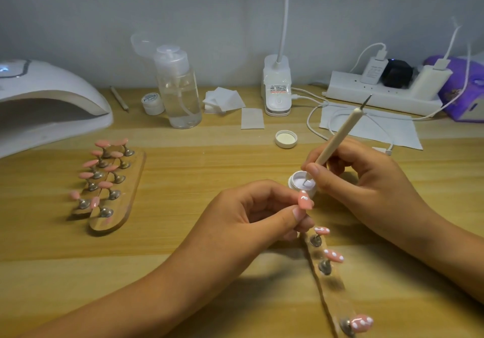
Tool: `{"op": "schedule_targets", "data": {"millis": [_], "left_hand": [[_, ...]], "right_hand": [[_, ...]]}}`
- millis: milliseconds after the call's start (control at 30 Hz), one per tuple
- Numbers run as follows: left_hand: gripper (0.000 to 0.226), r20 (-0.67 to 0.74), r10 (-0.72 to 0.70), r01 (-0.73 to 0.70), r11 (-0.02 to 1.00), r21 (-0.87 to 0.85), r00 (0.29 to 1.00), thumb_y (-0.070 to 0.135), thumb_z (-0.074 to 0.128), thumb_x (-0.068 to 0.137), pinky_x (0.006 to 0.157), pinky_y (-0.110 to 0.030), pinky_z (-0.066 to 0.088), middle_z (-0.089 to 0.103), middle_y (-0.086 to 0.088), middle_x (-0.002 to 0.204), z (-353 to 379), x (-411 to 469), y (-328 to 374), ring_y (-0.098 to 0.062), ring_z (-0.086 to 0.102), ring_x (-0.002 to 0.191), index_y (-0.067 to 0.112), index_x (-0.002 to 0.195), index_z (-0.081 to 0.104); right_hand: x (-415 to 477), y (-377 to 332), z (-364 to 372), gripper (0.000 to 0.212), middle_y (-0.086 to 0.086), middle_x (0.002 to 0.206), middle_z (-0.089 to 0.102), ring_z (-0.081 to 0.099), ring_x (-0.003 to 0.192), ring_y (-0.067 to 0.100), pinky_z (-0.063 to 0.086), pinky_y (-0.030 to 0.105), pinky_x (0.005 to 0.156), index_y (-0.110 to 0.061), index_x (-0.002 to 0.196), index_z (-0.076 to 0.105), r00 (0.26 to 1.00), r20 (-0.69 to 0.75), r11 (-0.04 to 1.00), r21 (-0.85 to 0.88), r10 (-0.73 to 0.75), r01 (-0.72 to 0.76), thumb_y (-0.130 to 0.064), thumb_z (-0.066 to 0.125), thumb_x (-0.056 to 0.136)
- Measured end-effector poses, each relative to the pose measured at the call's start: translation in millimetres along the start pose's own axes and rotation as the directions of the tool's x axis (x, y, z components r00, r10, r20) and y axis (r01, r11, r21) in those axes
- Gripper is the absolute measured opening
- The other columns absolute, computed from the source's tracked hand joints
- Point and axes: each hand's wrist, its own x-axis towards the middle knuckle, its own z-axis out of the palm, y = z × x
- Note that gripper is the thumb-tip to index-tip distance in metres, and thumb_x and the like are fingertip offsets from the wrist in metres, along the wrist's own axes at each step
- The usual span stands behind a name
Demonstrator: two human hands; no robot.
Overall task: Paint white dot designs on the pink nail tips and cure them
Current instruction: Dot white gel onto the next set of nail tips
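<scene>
My left hand (259,209) pinches a pink nail tip (305,200) with white dots on it, held up on its stand. My right hand (358,177) grips a cream dotting pen (337,138), whose lower tip dips into a small open jar of white gel (302,181) beside the held tip. In front of me lies a clear holder strip (330,282) carrying three more pink tips with white dots (333,256). Two other holder strips (119,201) with several plain pink tips sit at the left.
A white curing lamp (47,101) stands at the far left. Behind are a clear pump bottle (179,88), a small closed jar (152,104), cotton wipes (225,99), the jar's lid (286,139), a desk lamp base (277,88), a power strip (382,90) with cables, and a paper sheet (387,128).
</scene>
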Motion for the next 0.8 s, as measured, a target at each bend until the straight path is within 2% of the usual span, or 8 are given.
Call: {"op": "schedule_targets", "data": {"millis": [167, 267, 333, 433, 533, 667, 733, 800], "left_hand": [[0.016, -0.009, -0.004, 0.004, 1.000, -0.003, 1.000, 0.024, 0.067, 0.077, 0.070, -0.017, 0.054, 0.075, -0.007, 0.085, 0.3, 0.1, 0.1, -0.012, 0.072, 0.085, 0.016, 0.088, 0.073], [0.010, -0.013, -0.010, 0.010, 1.000, -0.011, 1.000, 0.022, 0.070, 0.081, 0.071, -0.017, 0.053, 0.075, -0.007, 0.085, -0.1, 0.3, -0.4, -0.013, 0.072, 0.085, 0.016, 0.089, 0.074], [0.009, -0.017, -0.013, 0.013, 1.000, -0.011, 1.000, 0.020, 0.068, 0.081, 0.071, -0.018, 0.054, 0.075, -0.006, 0.084, -0.1, 0.3, -1.0, -0.013, 0.072, 0.085, 0.019, 0.088, 0.075], [0.011, -0.015, -0.012, 0.011, 1.000, -0.008, 1.000, 0.020, 0.066, 0.081, 0.071, -0.018, 0.054, 0.075, -0.006, 0.084, -0.3, 0.7, -1.5, -0.012, 0.072, 0.085, 0.020, 0.088, 0.074], [0.008, -0.004, -0.008, 0.008, 1.000, -0.011, 1.000, 0.020, 0.069, 0.083, 0.070, -0.017, 0.053, 0.075, -0.008, 0.085, -0.3, 1.1, -0.7, -0.012, 0.071, 0.084, 0.017, 0.089, 0.074], [0.015, -0.005, -0.006, 0.006, 1.000, -0.026, 1.000, 0.021, 0.066, 0.078, 0.068, -0.016, 0.053, 0.075, -0.008, 0.082, -0.6, 0.9, -0.6, -0.010, 0.071, 0.081, 0.013, 0.088, 0.073], [0.015, 0.001, -0.005, 0.005, 1.000, -0.015, 1.000, 0.022, 0.066, 0.079, 0.069, -0.016, 0.053, 0.075, -0.007, 0.082, -1.0, 1.0, -0.8, -0.011, 0.071, 0.081, 0.012, 0.088, 0.073], [0.013, 0.006, -0.004, 0.004, 1.000, -0.009, 1.000, 0.023, 0.067, 0.081, 0.069, -0.016, 0.053, 0.075, -0.007, 0.083, -1.1, 1.1, -0.6, -0.013, 0.072, 0.083, 0.014, 0.089, 0.073]], "right_hand": [[-0.3, -1.4, -2.6, 0.005, 0.001, 0.087, 0.068, 0.058, 0.078, 0.025, 0.050, 0.033, 0.071, -0.029, 0.087, 0.068, 0.989, -0.118, 0.978, 0.201, 0.084, -0.059, -0.031, 0.067, 0.084], [0.1, -3.1, -6.1, 0.006, -0.006, 0.077, 0.067, 0.061, 0.074, 0.007, 0.049, 0.017, 0.069, -0.024, 0.083, 0.066, 0.973, -0.182, 0.903, 0.427, 0.143, -0.053, -0.021, 0.071, 0.082], [-1.2, -4.0, -7.3, 0.011, -0.008, 0.074, 0.060, 0.060, 0.073, 0.005, 0.050, 0.019, 0.074, -0.024, 0.080, 0.060, 0.968, -0.151, 0.812, 0.579, 0.202, -0.079, -0.018, 0.069, 0.080], [-3.3, -6.4, -6.3, 0.019, -0.004, 0.069, 0.051, 0.055, 0.066, 0.005, 0.055, 0.029, 0.075, -0.023, 0.073, 0.054, 0.973, -0.019, 0.666, 0.732, 0.228, -0.142, -0.012, 0.069, 0.076], [-4.0, -11.0, -3.5, 0.013, -0.004, 0.066, 0.047, 0.049, 0.060, 0.006, 0.056, 0.035, 0.075, -0.022, 0.068, 0.053, 0.981, 0.084, 0.613, 0.770, 0.176, -0.176, -0.016, 0.064, 0.074], [-4.3, -14.2, -2.4, 0.013, -0.004, 0.064, 0.048, 0.049, 0.056, 0.005, 0.057, 0.031, 0.069, -0.022, 0.067, 0.052, 0.977, 0.144, 0.577, 0.789, 0.159, -0.210, -0.015, 0.062, 0.073], [-4.0, -15.7, -1.9, 0.018, -0.003, 0.060, 0.048, 0.046, 0.052, 0.005, 0.057, 0.030, 0.066, -0.022, 0.064, 0.051, 0.975, 0.147, 0.565, 0.796, 0.169, -0.218, -0.017, 0.065, 0.073], [-3.7, -17.5, -1.2, 0.027, -0.001, 0.054, 0.046, 0.046, 0.049, 0.005, 0.058, 0.029, 0.063, -0.022, 0.059, 0.051, 0.973, 0.139, 0.563, 0.796, 0.186, -0.222, -0.020, 0.075, 0.071]]}}
